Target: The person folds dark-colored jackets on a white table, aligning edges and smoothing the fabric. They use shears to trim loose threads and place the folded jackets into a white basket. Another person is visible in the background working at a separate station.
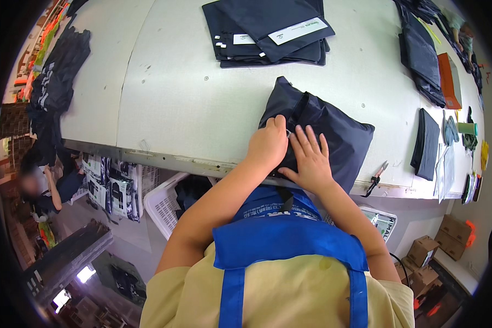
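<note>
A plump black fabric pouch (339,131) lies at the near edge of the pale worktable, with a dark fold running across its upper left part. On the left side of that fold, my left hand (269,143) is closed in a pinch. A small pale bit shows beside its fingertips, but what they grip is hidden. My right hand (312,158) rests flat on top of the pouch, fingers stretched out and slightly apart. Farther back is a stack of flat black packages (268,33) with white labels.
To the right lie small snips (378,174), a folded dark cloth (425,143), an orange box (449,82) and a black garment pile (418,60). Dark garments (57,76) hang over the far left. Below the table edge stands a white basket (164,205). Another person (44,186) sits at left.
</note>
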Demonstrator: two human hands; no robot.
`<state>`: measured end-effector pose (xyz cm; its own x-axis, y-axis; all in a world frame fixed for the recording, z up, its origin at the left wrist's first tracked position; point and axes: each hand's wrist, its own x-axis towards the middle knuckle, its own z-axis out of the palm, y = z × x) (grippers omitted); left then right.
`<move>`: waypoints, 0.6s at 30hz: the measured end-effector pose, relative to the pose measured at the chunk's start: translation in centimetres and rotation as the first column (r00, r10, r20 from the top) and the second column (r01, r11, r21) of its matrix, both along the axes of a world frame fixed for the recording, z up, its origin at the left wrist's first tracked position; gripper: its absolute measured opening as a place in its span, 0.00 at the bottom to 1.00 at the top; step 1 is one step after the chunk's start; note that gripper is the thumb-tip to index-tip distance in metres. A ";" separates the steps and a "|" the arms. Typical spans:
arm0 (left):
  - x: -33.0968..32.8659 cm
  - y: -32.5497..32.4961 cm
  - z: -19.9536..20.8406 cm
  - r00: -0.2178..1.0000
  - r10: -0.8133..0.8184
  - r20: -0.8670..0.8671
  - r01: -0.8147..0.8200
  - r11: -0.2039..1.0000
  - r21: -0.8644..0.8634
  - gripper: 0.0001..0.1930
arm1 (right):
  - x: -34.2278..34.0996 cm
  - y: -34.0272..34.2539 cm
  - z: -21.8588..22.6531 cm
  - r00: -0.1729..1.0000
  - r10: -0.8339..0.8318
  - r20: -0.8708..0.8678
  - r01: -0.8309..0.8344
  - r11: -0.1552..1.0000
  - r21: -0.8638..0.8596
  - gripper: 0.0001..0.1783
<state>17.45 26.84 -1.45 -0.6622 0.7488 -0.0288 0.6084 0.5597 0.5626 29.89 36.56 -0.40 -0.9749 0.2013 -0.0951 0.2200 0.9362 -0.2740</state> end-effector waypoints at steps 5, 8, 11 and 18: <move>-0.3 2.0 -1.0 0.993 -0.054 0.105 0.053 0.999 0.014 0.10 | -2.1 2.7 -1.7 0.935 -0.179 -0.307 0.147 0.981 -0.124 0.31; -0.9 2.8 -1.2 0.982 0.006 0.189 -0.010 1.000 0.021 0.13 | -5.0 5.4 -1.1 0.974 -0.078 -0.215 0.110 0.984 0.143 0.25; -0.6 3.0 -0.2 0.979 0.002 0.202 -0.027 0.992 0.121 0.13 | -4.6 5.3 -2.6 0.979 -0.013 -0.204 0.053 0.979 0.195 0.24; -1.5 4.0 -4.4 0.973 -0.025 0.231 -0.017 0.984 0.177 0.14 | -5.8 7.5 -4.0 0.936 -0.091 -0.340 0.072 0.995 -0.067 0.24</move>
<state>15.92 30.85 -5.80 -0.6500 0.7584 -0.0481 0.4519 0.4367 0.7779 24.07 44.06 -4.37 -0.9307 0.2852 0.2290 0.1790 0.9011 -0.3950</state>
